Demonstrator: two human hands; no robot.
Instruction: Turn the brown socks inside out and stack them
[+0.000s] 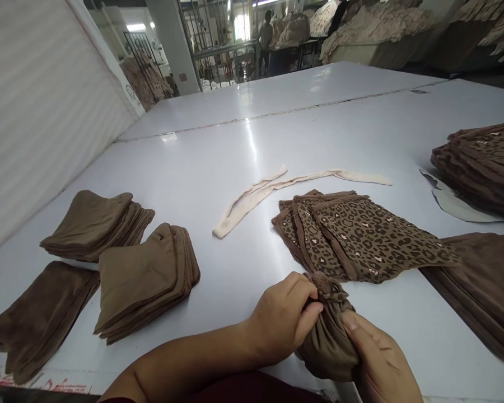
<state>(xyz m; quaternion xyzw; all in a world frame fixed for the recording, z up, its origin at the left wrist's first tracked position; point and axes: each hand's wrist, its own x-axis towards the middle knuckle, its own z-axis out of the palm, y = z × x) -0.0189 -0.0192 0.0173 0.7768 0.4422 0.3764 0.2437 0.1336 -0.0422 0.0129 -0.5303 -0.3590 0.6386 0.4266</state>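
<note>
My left hand (282, 319) and my right hand (378, 361) both grip a small bunched brown fabric piece (327, 336) at the table's near edge. The left fingers pinch its gathered top; the right thumb presses on its side. Just beyond it lies a fanned stack of leopard-print fabric pieces (361, 235). A cream fabric strip (269, 193) lies further out on the white table (243, 134).
Three stacks of plain brown pieces (143, 277) (96, 224) (37, 319) lie at left. A tall leopard-print stack (483, 165) and a brown fabric pile (483, 285) sit at right. A corrugated wall (37, 112) runs along the left. A person (265, 33) stands far back among fabric heaps.
</note>
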